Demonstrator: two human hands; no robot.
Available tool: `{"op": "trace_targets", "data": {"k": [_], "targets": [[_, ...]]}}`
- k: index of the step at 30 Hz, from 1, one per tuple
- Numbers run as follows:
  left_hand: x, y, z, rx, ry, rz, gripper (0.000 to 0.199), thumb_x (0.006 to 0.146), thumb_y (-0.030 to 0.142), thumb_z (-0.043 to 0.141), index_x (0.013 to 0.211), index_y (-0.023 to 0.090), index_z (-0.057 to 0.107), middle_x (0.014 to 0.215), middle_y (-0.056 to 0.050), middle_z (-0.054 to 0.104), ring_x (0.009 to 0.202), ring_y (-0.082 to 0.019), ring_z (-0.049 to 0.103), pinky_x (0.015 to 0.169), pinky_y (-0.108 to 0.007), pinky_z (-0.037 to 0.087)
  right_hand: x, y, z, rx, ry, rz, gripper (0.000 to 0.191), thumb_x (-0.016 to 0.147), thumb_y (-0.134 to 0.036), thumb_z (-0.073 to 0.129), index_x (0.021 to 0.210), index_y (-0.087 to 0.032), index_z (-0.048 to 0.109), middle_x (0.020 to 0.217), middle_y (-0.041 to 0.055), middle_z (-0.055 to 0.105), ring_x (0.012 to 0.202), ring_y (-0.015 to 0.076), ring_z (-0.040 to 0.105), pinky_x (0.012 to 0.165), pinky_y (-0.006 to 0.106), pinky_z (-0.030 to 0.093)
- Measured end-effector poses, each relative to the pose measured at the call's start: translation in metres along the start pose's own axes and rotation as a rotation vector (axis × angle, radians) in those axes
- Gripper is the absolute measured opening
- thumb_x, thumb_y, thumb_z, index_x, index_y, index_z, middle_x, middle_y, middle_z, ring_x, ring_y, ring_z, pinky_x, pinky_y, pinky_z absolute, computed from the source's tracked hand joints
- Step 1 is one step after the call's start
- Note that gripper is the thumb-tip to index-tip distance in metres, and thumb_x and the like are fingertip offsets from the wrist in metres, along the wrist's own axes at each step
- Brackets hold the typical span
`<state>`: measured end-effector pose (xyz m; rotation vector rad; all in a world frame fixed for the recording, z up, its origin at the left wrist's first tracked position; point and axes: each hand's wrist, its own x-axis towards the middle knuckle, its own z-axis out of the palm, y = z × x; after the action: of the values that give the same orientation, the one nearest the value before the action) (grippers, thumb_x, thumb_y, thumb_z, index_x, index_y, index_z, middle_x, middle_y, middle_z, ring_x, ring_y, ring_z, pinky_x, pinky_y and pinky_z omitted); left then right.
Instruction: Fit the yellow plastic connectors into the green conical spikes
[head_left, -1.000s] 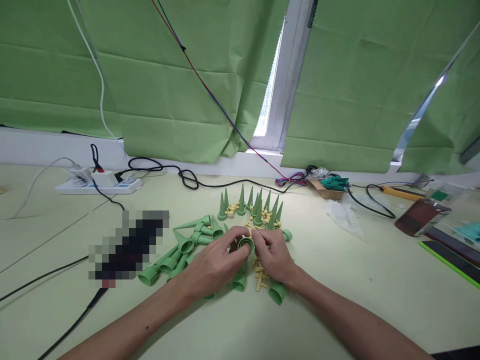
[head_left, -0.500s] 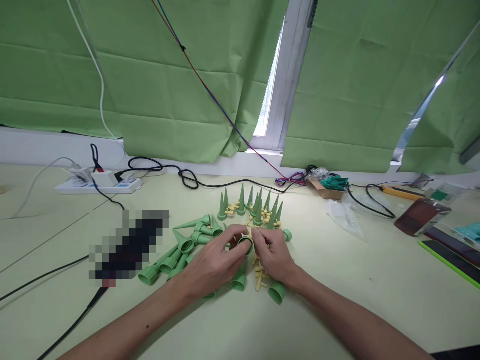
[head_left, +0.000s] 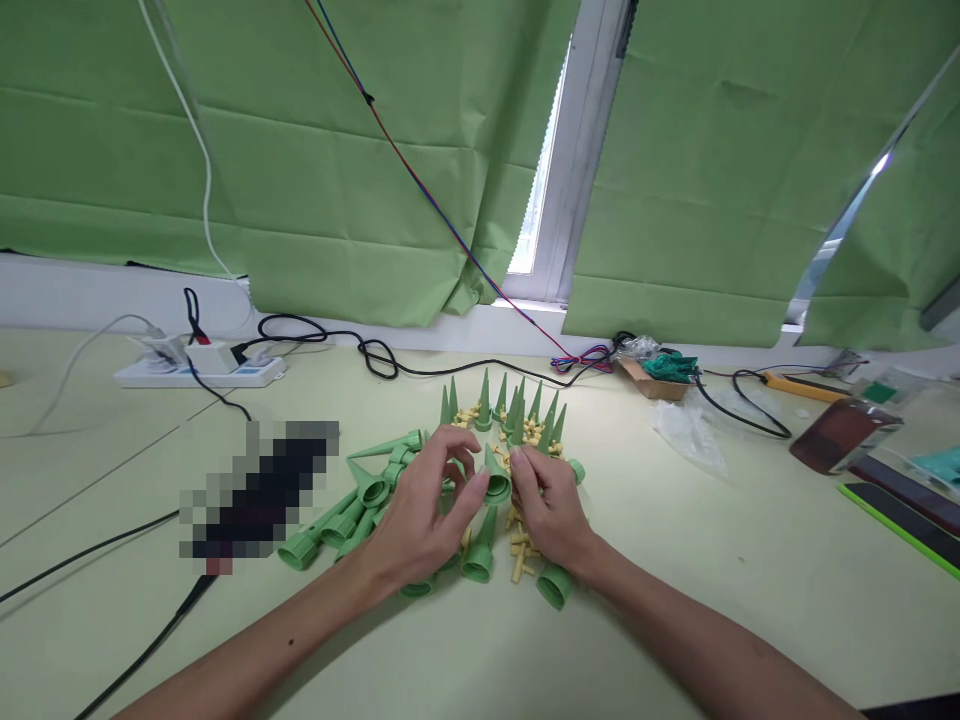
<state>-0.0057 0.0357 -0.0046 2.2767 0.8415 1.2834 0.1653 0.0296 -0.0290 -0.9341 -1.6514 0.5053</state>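
green cone between your hands

in the head view, your left hand [head_left: 431,510] is open, fingers curved and thumb just beside the green cone [head_left: 496,487], whose hollow end faces you. your right hand [head_left: 553,505] has its fingers drawn together at the cone's other side; whether they grip it, the view cannot tell you. below your right hand lie yellow fittings [head_left: 518,565]. more green cones lie on the counter [head_left: 675,610] around your left hand, and upright cones [head_left: 485,405] stand beyond your hands among other yellow fittings.
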Motion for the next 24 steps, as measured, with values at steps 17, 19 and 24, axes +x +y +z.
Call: {"op": "trace_targets", "data": {"k": [17,19,24], "targets": [[0.0,0.006,-0.008,0.198,-0.201,0.043,0.032,0.095,0.027,0.04,0.126,0.019,0.041,0.1,-0.006,0.063,0.076,-0.016,0.059,0.071,-0.031,0.05,0.0,-0.002,-0.001,-0.027,-0.003,-0.026,0.035,0.101,-0.031,0.036,0.067,-0.021,0.035,0.057,-0.0048,0.038,0.05,0.0105,0.035,0.051,0.025,0.029],[-0.001,0.004,-0.006,0.217,-0.185,0.086,0.034,0.094,0.025,0.042,0.128,0.019,0.041,0.101,-0.007,0.063,0.075,-0.016,0.059,0.071,-0.03,0.05,0.0,-0.002,-0.002,-0.026,-0.005,-0.02,0.035,0.101,-0.032,0.036,0.068,-0.021,0.035,0.058,-0.0046,0.039,0.051,0.0106,0.036,0.051,0.025,0.029],[-0.002,0.001,-0.004,0.243,-0.157,0.158,0.037,0.092,0.019,0.044,0.13,0.02,0.041,0.101,-0.006,0.063,0.077,-0.015,0.059,0.071,-0.028,0.049,0.0,-0.001,-0.001,-0.02,-0.016,-0.011,0.035,0.101,-0.033,0.036,0.068,-0.022,0.035,0.057,-0.0048,0.038,0.05,0.0109,0.036,0.051,0.025,0.03]]}}
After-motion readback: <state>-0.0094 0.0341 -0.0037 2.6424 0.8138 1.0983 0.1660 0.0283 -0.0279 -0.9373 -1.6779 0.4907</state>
